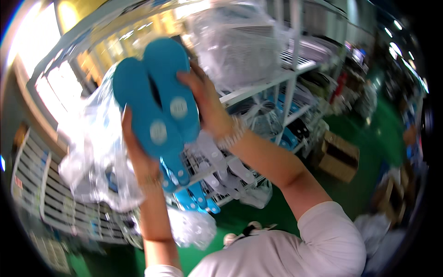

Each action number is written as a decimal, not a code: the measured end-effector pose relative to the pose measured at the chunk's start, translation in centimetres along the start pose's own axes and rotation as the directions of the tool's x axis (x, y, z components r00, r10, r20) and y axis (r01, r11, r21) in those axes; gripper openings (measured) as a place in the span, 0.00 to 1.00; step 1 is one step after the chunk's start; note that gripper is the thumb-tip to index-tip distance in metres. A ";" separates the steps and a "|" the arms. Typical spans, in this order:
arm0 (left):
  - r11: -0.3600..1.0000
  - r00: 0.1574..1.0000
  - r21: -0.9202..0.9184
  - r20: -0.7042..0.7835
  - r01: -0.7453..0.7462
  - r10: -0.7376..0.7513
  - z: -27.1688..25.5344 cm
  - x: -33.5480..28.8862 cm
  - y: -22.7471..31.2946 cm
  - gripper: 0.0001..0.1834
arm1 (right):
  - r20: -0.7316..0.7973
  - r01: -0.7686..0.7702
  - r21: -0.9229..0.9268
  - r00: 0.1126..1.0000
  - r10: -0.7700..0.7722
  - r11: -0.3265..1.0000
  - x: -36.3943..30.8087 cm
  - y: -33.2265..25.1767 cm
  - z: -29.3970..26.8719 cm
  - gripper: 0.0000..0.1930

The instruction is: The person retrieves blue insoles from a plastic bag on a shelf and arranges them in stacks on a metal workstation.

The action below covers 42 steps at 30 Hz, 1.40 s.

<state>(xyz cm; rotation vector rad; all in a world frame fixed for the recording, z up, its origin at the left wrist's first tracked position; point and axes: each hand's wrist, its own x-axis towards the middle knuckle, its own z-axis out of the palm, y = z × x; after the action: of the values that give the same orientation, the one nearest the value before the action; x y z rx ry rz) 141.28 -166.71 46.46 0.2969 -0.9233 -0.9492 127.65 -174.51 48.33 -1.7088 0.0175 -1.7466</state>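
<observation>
A pair of blue shoe insoles (146,108) is held up side by side, their round pale heel marks facing me. My left hand (140,154) grips the lower left edge, its thumb along the side and its other fingers hidden behind. At the right edge, my right hand (208,104) is closed round the pair, with the thumb on the front surface. More blue insoles (198,197) and pale grey ones (219,161) lie on the lower rack levels, just below and behind the held pair.
A white metal rack (290,76) stands ahead, carrying a plastic-wrapped bundle (242,51). Clear plastic bags (99,161) hang at the left, near a slatted white rack (69,210). An open cardboard box (339,157) sits on the green floor (369,131) at the right.
</observation>
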 end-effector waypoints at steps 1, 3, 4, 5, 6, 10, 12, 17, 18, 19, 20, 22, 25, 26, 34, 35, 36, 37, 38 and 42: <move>1.000 1.000 -0.020 -0.001 0.001 -0.001 1.4 -1.2 -1.2 0.21 | -0.106 -0.095 0.095 0.989 0.105 0.991 -0.7 -3.6 -0.7 0.35; 0.733 0.922 0.560 0.236 -0.386 0.306 -0.2 -4.5 -2.7 0.24 | -0.231 -0.190 0.260 0.940 0.252 0.947 -4.0 -8.3 -1.5 0.37; 0.531 0.829 0.639 0.383 -0.556 0.407 -0.4 -6.1 -4.9 0.26 | -0.277 -0.154 0.143 0.942 0.189 0.978 -6.1 -9.7 -2.4 0.38; 0.287 0.703 0.666 0.514 -0.688 0.491 -0.7 -7.8 -6.9 0.27 | -0.316 -0.124 0.015 0.941 0.122 0.992 -8.1 -11.5 -3.1 0.39; 0.472 0.717 0.554 0.402 -0.686 0.569 1.7 -9.8 -9.1 0.26 | -0.399 -0.172 -0.040 0.906 0.142 0.984 -10.0 -13.3 -4.0 0.40; 0.954 0.850 0.215 0.522 -0.209 0.068 4.9 -15.4 -12.5 0.34 | -0.665 -0.257 -0.242 0.746 0.033 0.936 -16.8 -22.2 -5.6 0.42; 0.887 0.700 0.055 0.594 0.458 -0.398 9.6 -19.0 -13.0 0.35 | -0.747 -0.229 -0.360 0.651 -0.133 0.905 -20.3 -27.8 -5.4 0.42; 0.312 -0.045 0.278 0.807 0.908 -0.589 22.1 -30.4 -11.2 0.38 | -0.750 -0.306 -0.662 0.262 -0.608 0.685 -30.5 -40.5 -0.6 0.39; 0.301 -0.162 0.347 0.850 0.888 -0.501 24.1 -32.5 -11.9 0.38 | -0.748 -0.334 -0.652 0.134 -0.650 0.681 -31.6 -42.1 0.4 0.38; 0.303 -0.217 0.360 0.883 0.883 -0.417 26.3 -35.7 -11.6 0.38 | -0.712 -0.356 -0.668 0.050 -0.701 0.653 -33.3 -43.9 1.3 0.38; 0.314 -0.257 0.358 0.912 0.879 -0.319 28.7 -38.8 -11.2 0.38 | -0.661 -0.373 -0.691 -0.019 -0.750 0.619 -35.2 -45.6 1.7 0.37; 0.163 -0.398 0.448 0.878 0.879 -0.264 31.5 -44.6 -10.3 0.37 | -0.588 -0.451 -0.683 -0.127 -0.799 0.575 -38.5 -49.5 2.8 0.36; -0.032 -0.547 0.553 0.812 0.833 -0.205 34.3 -52.4 -9.3 0.36 | -0.512 -0.589 -0.582 -0.271 -0.815 0.561 -42.3 -55.2 3.8 0.36; -0.071 -0.579 0.577 0.793 0.814 -0.191 35.0 -55.1 -9.6 0.35 | -0.500 -0.611 -0.555 -0.299 -0.813 0.565 -43.2 -56.9 3.8 0.36; -0.174 -0.803 0.790 0.597 0.588 -0.004 46.6 -70.1 -11.6 0.33 | -0.213 -0.696 -0.536 -0.436 -0.874 0.478 -54.6 -67.0 -2.4 0.33; -0.175 -0.814 0.804 0.580 0.569 0.017 48.4 -72.0 -11.7 0.34 | -0.171 -0.716 -0.537 -0.426 -0.889 0.446 -55.4 -69.0 -3.2 0.33; -0.185 -0.819 0.811 0.571 0.555 0.047 50.2 -74.5 -11.7 0.34 | -0.127 -0.735 -0.537 -0.415 -0.901 0.414 -56.4 -71.2 -3.7 0.33; -0.155 -0.823 0.819 0.565 0.552 0.058 52.4 -76.4 -11.3 0.34 | -0.107 -0.767 -0.506 -0.398 -0.911 0.395 -57.3 -73.7 -4.3 0.33; -0.136 -0.834 0.834 0.547 0.535 0.068 54.4 -78.3 -11.1 0.34 | -0.149 -0.764 -0.474 -0.420 -0.895 0.437 -58.3 -76.4 -4.1 0.33; -0.103 -0.825 0.868 0.495 0.486 0.273 61.7 -86.8 -9.1 0.37 | -0.072 -0.801 -0.462 -0.393 -0.917 0.380 -59.5 -85.0 -4.0 0.30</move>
<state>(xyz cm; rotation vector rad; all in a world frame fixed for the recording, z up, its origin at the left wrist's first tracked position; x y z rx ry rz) 65.96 -92.46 30.75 -1.0008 -1.5760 -3.7119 79.96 -83.33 34.49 1.1477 2.2716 -3.0904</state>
